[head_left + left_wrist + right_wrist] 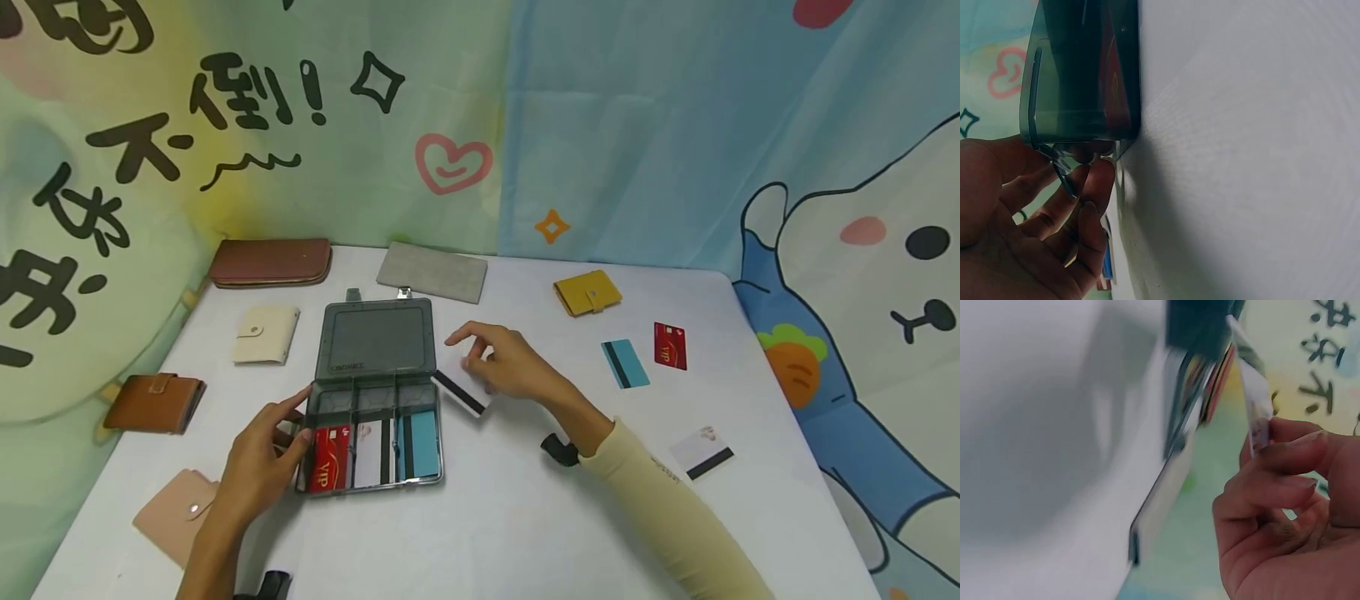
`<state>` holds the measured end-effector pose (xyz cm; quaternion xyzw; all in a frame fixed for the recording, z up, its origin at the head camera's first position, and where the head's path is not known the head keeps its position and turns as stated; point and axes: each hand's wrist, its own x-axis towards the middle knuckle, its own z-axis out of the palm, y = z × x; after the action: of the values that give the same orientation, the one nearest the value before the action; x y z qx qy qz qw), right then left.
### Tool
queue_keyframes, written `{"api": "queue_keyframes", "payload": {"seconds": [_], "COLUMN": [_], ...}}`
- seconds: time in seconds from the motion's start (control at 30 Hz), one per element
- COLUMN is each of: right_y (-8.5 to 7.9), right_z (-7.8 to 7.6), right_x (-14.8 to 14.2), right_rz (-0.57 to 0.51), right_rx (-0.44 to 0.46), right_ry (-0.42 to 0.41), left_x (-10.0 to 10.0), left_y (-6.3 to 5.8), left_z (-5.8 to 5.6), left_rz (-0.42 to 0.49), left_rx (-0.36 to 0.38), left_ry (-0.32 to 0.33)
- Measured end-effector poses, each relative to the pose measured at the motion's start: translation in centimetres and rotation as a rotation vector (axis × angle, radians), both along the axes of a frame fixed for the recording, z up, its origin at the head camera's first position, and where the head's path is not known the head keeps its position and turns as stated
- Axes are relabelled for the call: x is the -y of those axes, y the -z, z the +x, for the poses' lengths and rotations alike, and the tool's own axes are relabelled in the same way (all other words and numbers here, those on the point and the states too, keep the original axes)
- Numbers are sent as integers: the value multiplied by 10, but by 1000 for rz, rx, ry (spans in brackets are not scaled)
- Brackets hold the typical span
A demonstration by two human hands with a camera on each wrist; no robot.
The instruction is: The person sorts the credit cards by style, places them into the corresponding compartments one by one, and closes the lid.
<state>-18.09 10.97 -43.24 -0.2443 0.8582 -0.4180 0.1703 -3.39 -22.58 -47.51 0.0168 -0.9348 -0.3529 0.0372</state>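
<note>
- Lying open near the middle of the white table [525, 517] is a grey card case [375, 392], its lid folded back toward 12 o'clock and its tray divided into compartments.
- Three cards are seen in the near row of the tray: a red card [330, 458], a white striped card [372, 454] and a blue card [420, 446].
- The case's left near edge is touched by the left hand [258, 467], fingers loosely curled against the rim; in the left wrist view the fingertips [1100, 178] are pressed to the corner of the case, and nothing is gripped.
- A white card with a black stripe [461, 387] is pinched between thumb and fingers of the right hand [502, 362], just beside the case at its 3 o'clock side; the card is held tilted above the table.
- Wallets are spread around the case: a brown zip wallet [270, 262] at 11 o'clock, a grey pouch [432, 272] at 12, a cream wallet [265, 334] at 10, a tan wallet [153, 403] at 9, a pink wallet [176, 512] at 8, a yellow wallet [587, 292] at 2.
- Loose cards lie well apart at 3 to 4 o'clock: a blue striped card [625, 363], a red VIP card [670, 345] and a white card near the sleeve [702, 453].
- Bare tabletop is left between the case and the near edge at 6 o'clock.
- The table is bounded at the far side and both flanks by a printed cloth backdrop [637, 125].
</note>
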Motion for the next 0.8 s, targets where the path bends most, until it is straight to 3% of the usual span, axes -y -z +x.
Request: {"api": "queue_keyframes", "payload": {"seconds": [0.17, 0.47, 0.7, 0.8], "right_y": [1, 20, 25, 23], "right_z": [24, 52, 60, 58], "right_x": [30, 77, 85, 79], "right_rz": [-108, -138, -49, -64], "right_rx": [132, 190, 118, 108], "right_ry": [-72, -88, -122, -128], "left_x": [-1, 0, 0, 0], "left_y": [0, 0, 1, 1], "left_z": [0, 0, 1, 0], "left_rz": [1, 0, -3, -2], "left_rx": [2, -9, -11, -8], "left_ry": [-1, -1, 1, 1]}}
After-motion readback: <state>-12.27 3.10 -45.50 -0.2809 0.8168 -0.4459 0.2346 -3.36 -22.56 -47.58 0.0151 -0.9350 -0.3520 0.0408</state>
